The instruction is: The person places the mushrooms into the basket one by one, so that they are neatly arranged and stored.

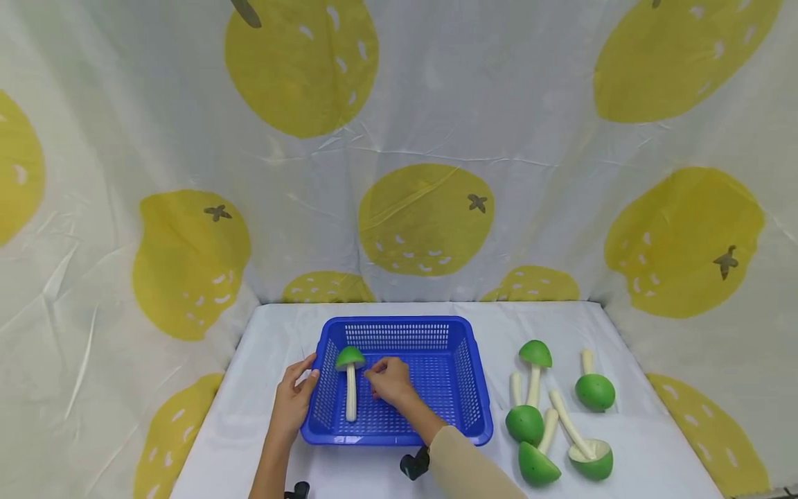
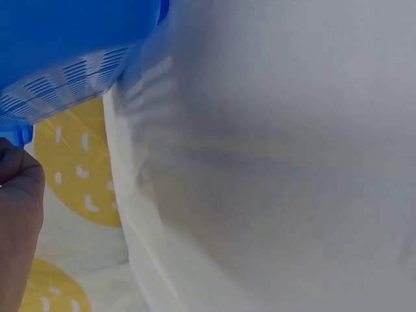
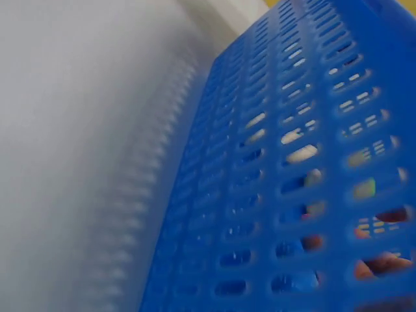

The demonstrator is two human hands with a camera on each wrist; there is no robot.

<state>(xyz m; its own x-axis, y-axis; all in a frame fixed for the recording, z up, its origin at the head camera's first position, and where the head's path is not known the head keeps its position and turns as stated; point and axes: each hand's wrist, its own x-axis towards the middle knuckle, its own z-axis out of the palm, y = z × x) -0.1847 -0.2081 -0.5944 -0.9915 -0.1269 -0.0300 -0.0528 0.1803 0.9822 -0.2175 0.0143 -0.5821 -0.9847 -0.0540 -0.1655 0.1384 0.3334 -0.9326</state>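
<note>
A blue plastic basket (image 1: 399, 439) with slotted walls stands on the table. Inside it, toward the left, lies a toy mushroom (image 1: 351, 395) with a green cap and a pale stem. My left hand (image 1: 293, 402) holds the basket's left rim, thumb and fingers at the edge. Over the basket floor, just right of the mushroom, my right hand (image 1: 391, 381) has its fingers loosely bent, with nothing visible in them. Through the slots in the right wrist view, parts of that hand's fingers (image 3: 383, 265) show.
Several more green-capped mushrooms (image 1: 525, 424) lie in a loose group on the white tablecloth (image 1: 461, 478), right of the basket. One (image 1: 595, 392) sits a little apart on the far right. A curtain with yellow fruit prints (image 1: 427, 218) hangs behind and at both sides.
</note>
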